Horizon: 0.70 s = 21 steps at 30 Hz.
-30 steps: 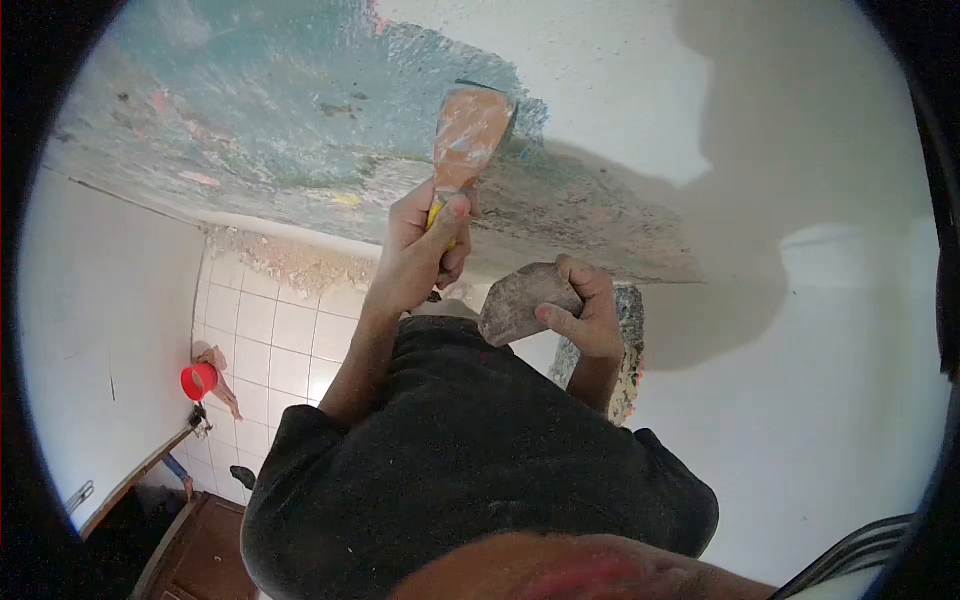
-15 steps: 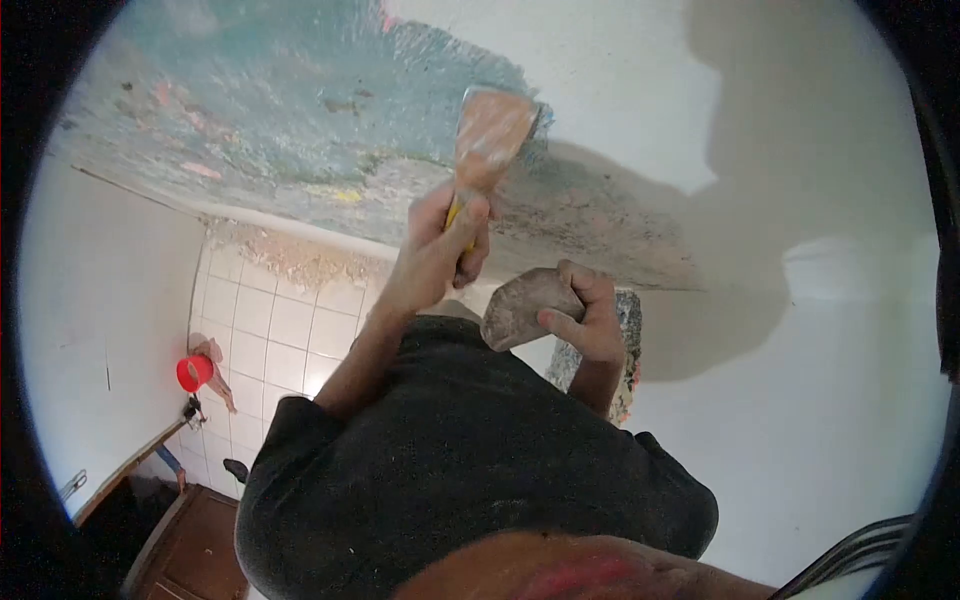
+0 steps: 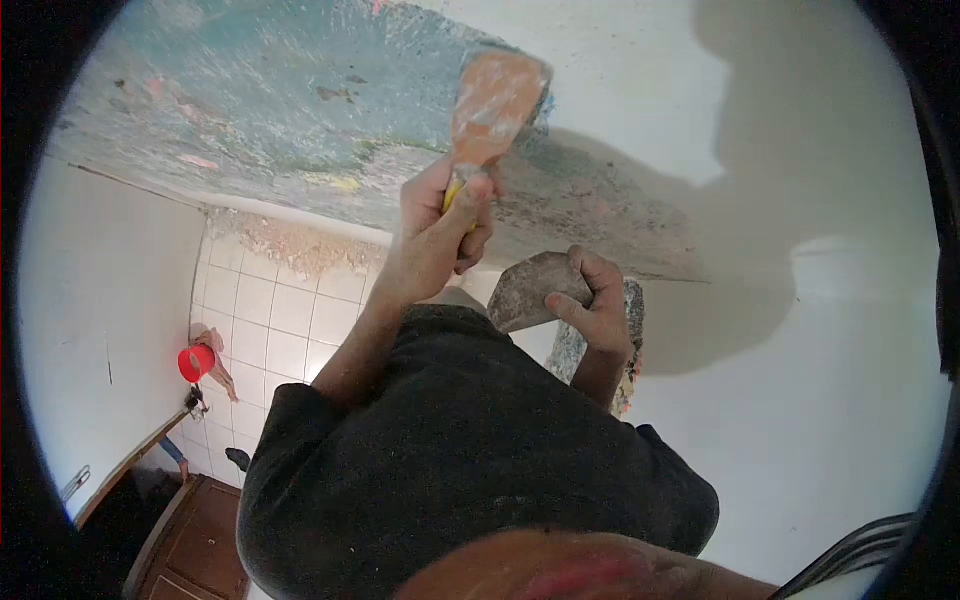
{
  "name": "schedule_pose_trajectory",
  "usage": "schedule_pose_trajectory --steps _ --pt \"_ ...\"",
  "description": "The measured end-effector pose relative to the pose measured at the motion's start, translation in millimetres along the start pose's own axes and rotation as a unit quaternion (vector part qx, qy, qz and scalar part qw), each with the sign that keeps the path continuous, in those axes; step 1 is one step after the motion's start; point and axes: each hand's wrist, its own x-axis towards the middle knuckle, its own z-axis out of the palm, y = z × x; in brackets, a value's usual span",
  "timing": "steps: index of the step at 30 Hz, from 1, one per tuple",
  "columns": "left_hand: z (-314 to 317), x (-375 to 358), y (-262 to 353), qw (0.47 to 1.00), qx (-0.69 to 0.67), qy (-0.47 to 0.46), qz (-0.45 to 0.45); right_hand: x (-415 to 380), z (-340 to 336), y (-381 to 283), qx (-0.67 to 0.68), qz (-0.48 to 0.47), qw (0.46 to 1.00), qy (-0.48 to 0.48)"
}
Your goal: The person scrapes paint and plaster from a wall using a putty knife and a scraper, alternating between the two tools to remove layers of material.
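A wide scraper [image 3: 495, 105] with a yellow handle is in the grip of my left hand [image 3: 445, 225], fingers wrapped round it and thumb along the handle. Its blade, brownish with pale smears, lies against the wall where the blue-grey bared patch [image 3: 300, 90] meets the white paint [image 3: 620, 60]. Lower and to the right, my right hand [image 3: 597, 305] pinches a flat, angular grey-brown slab [image 3: 535, 292] by its right edge, in front of my dark shirt [image 3: 480, 430]. What the slab is made of cannot be made out.
Flakes and debris [image 3: 290, 245] lie on the white tiled floor [image 3: 290, 300] along the wall's foot. A red bucket [image 3: 196, 363] stands at the left, with a person's limb beside it. A brown wooden door [image 3: 205, 540] is at lower left. Dark cables [image 3: 850, 550] run at lower right.
The scraper blade has slid upward along the edge of the white paint, my left hand moving with it. The slab stays in my right hand, tilted slightly differently.
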Motion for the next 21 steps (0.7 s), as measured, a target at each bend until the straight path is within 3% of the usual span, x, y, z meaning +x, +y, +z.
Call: schedule_pose_trajectory --steps 4,19,21 --pt "-4 -4 -1 1.000 -0.011 -0.003 0.006 2 -15 18 -0.015 -0.045 0.999 0.009" --pt "3 0 6 1.000 -0.007 0.010 0.010 -3 -9 5 -0.005 -0.038 0.999 -0.012" --pt "-3 9 -2 0.999 -0.006 -0.010 0.041 0 -5 2 -0.020 -0.033 0.999 -0.011"
